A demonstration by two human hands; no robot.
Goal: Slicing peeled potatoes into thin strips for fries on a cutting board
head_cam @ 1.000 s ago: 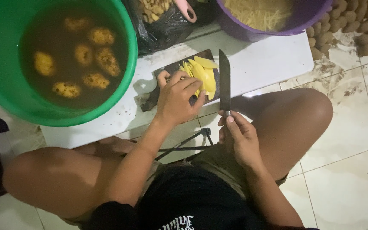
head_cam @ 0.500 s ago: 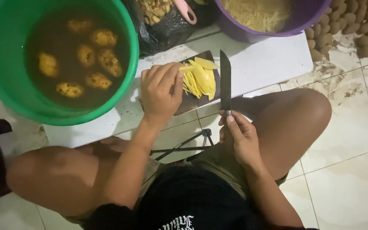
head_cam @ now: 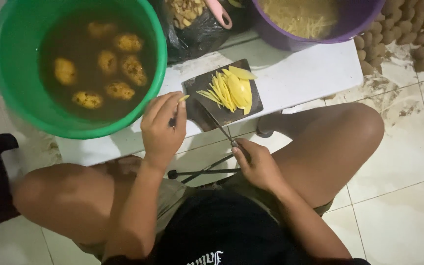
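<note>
The fingers (head_cam: 170, 105) of the left hand (head_cam: 162, 130) are curling narrow, and a thin yellow sliver (head_cam: 184, 98) is showing at their tips; I cannot tell whether it is pinched or only lying against them. The right hand (head_cam: 260, 167) is closing around the handle of a knife (head_cam: 220, 126), whose blade is lying edge-on across the near part of the dark cutting board (head_cam: 222, 95), pointing up and left from the grip.

The yellow slices (head_cam: 231, 88) are lying on the board's middle, just to the right of the left fingertips and just beyond the knife tip. Their long axes are running from near-left to far-right, roughly in line with the blade. The left hand is sitting nearer to them than the right hand, though the blade is reaching closest.

The green tub (head_cam: 20, 98), standing at far left on the white board (head_cam: 310, 73), is holding murky brown water with peeled yellow tubers (head_cam: 109, 64) floating in it. The purple basin (head_cam: 354, 22) at the top right is holding a heap of fine pale shreds (head_cam: 300, 17). Between them a black bag (head_cam: 197, 34) is holding peel scraps. A pile of unpeeled brown tubers (head_cam: 408, 37) is resting on the tiled floor (head_cam: 398, 216) at far right.
</note>
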